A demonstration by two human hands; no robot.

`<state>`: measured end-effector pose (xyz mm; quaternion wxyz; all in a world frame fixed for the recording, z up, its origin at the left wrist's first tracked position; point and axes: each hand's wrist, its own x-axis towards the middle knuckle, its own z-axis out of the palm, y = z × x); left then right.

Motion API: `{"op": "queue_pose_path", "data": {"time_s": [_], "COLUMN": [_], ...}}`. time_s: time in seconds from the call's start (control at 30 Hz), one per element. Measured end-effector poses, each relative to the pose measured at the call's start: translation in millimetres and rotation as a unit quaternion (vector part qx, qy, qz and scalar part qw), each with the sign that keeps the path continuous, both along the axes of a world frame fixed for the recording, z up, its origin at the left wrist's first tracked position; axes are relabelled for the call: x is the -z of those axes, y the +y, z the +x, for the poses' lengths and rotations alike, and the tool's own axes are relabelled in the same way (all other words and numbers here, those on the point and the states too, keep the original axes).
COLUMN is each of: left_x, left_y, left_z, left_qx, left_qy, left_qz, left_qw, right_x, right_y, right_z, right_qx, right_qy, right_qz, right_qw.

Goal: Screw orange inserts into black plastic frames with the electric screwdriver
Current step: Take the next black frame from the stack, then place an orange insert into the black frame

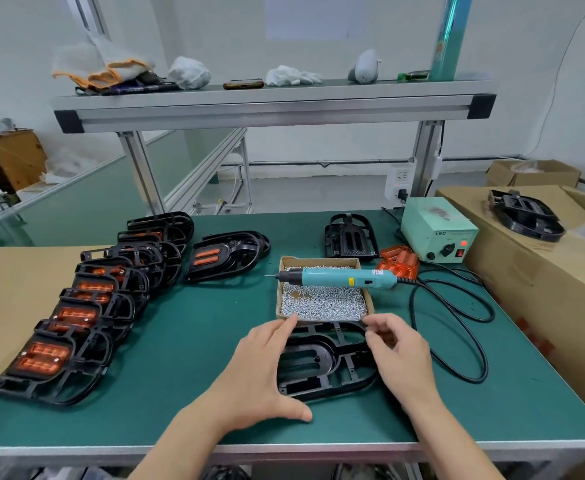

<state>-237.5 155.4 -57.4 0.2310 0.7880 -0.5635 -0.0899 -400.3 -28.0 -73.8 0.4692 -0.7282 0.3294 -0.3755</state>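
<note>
With finished frames (76,315) lined up at your left and the electric screwdriver (339,277) lying across the screw box (318,261), you steady an empty black frame (313,353) on the table (187,341) just in front of the box, left hand (259,368) spread open against it and right hand (401,355) curled at its edge, grip unclear, with the loose orange inserts (398,263) not yet fitted.

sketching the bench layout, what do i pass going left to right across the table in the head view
row of finished frames, single finished frame, screw box, loose orange inserts, green power unit, black frames on cardboard box
</note>
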Motion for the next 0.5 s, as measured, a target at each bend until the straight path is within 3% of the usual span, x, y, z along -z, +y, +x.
{"op": "queue_pose_path", "data": {"time_s": [0.23,0.33,0.5], "left_x": [8.8,8.7,8.2], "left_y": [4.6,4.5,-1.1], "left_z": [-1.9,0.7,9.7], "left_qx": [-0.022,-0.051,-0.182], "left_qy": [0.106,0.140,0.162], "left_qz": [-0.029,-0.085,-0.195], "left_qw": [0.994,0.985,0.950], "right_x": [2.5,3.7,1.7], "right_y": [1.1,1.1,1.1], "right_z": [0.8,-0.6,1.2], "right_qx": [0.001,0.002,0.027], "right_qy": [0.044,0.034,-0.005], "right_qz": [-0.034,-0.032,-0.054], "right_qw": [0.998,0.999,0.998]}}
